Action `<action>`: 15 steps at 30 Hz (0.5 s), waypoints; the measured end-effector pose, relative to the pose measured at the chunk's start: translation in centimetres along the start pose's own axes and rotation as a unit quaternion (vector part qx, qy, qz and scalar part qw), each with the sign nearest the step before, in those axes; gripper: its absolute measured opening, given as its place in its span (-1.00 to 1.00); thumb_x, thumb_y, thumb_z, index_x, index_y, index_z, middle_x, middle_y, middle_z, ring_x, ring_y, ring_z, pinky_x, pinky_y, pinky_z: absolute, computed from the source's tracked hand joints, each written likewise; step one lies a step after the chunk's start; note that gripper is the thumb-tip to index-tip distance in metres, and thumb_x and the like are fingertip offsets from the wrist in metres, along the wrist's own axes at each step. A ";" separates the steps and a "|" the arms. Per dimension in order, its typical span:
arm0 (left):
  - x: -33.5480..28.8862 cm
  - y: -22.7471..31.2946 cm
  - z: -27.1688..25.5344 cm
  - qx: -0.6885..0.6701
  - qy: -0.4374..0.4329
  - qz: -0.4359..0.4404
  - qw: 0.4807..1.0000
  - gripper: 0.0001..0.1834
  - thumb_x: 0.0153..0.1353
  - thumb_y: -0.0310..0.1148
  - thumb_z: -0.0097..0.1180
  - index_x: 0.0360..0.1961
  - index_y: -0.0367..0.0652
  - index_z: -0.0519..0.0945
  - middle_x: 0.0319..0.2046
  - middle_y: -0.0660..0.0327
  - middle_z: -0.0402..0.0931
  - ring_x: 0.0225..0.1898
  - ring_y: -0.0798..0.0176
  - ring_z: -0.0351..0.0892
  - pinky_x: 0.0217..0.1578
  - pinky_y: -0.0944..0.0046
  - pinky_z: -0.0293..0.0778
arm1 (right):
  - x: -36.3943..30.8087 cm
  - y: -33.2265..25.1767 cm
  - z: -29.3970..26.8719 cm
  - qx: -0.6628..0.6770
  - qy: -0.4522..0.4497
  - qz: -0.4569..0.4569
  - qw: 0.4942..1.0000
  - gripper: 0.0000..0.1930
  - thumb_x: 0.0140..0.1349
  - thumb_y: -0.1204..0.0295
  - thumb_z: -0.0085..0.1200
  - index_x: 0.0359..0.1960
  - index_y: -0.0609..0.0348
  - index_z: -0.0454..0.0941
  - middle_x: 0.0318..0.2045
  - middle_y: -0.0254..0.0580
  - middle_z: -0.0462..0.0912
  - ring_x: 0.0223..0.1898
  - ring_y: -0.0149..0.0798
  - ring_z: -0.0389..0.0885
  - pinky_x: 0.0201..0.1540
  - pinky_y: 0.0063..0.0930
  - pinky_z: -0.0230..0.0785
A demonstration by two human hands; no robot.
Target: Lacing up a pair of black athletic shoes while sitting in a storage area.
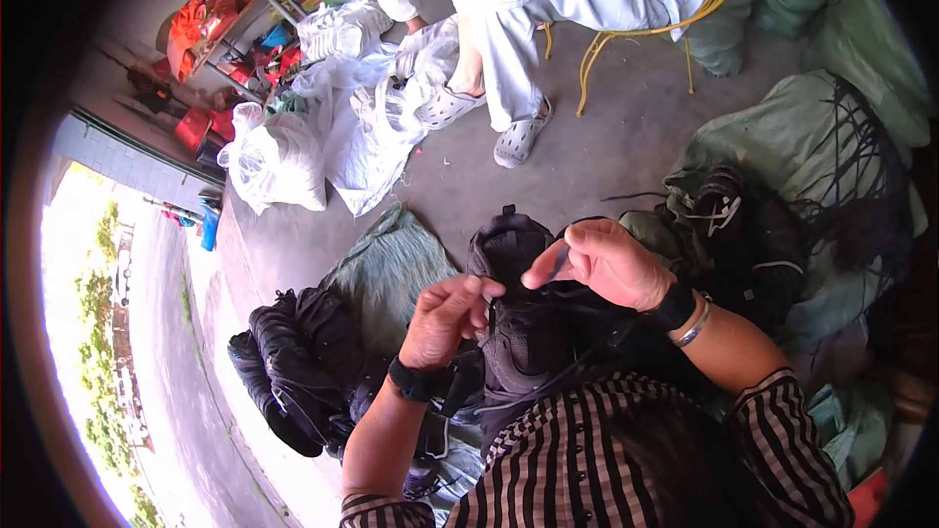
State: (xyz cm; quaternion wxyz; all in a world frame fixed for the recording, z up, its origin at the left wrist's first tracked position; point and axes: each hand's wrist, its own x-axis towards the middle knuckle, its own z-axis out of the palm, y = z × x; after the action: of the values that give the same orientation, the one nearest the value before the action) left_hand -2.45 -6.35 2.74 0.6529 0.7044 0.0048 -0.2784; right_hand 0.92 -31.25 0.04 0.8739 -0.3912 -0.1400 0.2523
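Both my hands are raised over dark shoes at my lap. My right hand [614,262] pinches a thin dark strip [560,261], possibly a lace; its far end is hard to make out. To its left, my left hand [445,318] is closed with thumb and forefinger together, and what it pinches is too small to tell. Just beyond and between the hands sits a black shoe [507,240], its opening upward. A second black shoe [528,347] lies nearer my body, below the hands.
Several black shoes [303,352] are piled at my left by a green woven sheet [391,269]. More dark shoes and loose laces [846,186] lie on a green sack [773,127] at right. Ahead, another person [518,0] sits on a yellow chair [587,64] near white bags [284,156].
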 end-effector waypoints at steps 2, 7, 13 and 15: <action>-0.3 -0.8 -1.4 -0.227 0.143 0.137 0.954 -0.70 0.34 -0.19 -0.05 -0.20 -0.23 0.55 -0.71 0.41 0.29 -0.73 0.50 0.18 -0.58 0.44 0.30 | 0.0 1.0 -2.0 0.108 0.025 0.010 0.994 -0.56 0.38 0.19 -0.18 -0.69 0.06 0.29 -0.68 -0.15 0.46 -0.56 -0.20 0.49 -0.10 -0.13 0.39; -8.7 -3.9 -18.3 -0.296 0.429 0.252 0.815 -0.66 0.31 -0.17 0.03 0.01 -0.13 0.50 -0.59 0.44 0.31 -0.65 0.53 0.19 -0.54 0.43 0.28 | -5.8 -3.7 -12.3 0.218 0.291 -0.072 0.929 -0.48 0.34 0.17 -0.08 -0.82 -0.07 0.15 -0.83 -0.49 0.10 -0.74 -0.46 0.12 -0.42 -0.49 0.23; -15.3 -8.1 -27.8 -0.310 0.660 0.196 0.655 -0.57 0.29 0.00 -0.03 0.00 -0.09 0.50 -0.44 0.37 0.40 -0.51 0.45 0.38 -0.37 0.35 0.46 | -16.5 -8.5 -23.1 0.227 0.479 -0.191 0.826 -0.60 0.24 0.13 0.06 -0.70 -0.06 0.28 -0.75 -0.49 0.25 -0.71 -0.49 0.19 -0.29 -0.44 0.32; -13.4 -9.3 -25.5 -0.321 0.531 0.195 0.760 -0.57 0.32 -0.05 -0.08 0.03 -0.12 0.48 -0.43 0.38 0.43 -0.48 0.43 0.42 -0.33 0.30 0.49 | -13.2 -7.3 -19.4 0.125 0.468 -0.115 0.867 -0.70 0.21 0.13 0.11 -0.57 -0.05 0.39 -0.64 -0.51 0.36 -0.62 -0.50 0.28 -0.30 -0.46 0.31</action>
State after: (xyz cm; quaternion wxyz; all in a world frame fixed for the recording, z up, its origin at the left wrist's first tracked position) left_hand -7.34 23.32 -0.71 0.7741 0.4740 0.3022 0.2911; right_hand 0.95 -54.56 -7.81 0.9012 -0.3320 0.2745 -0.0472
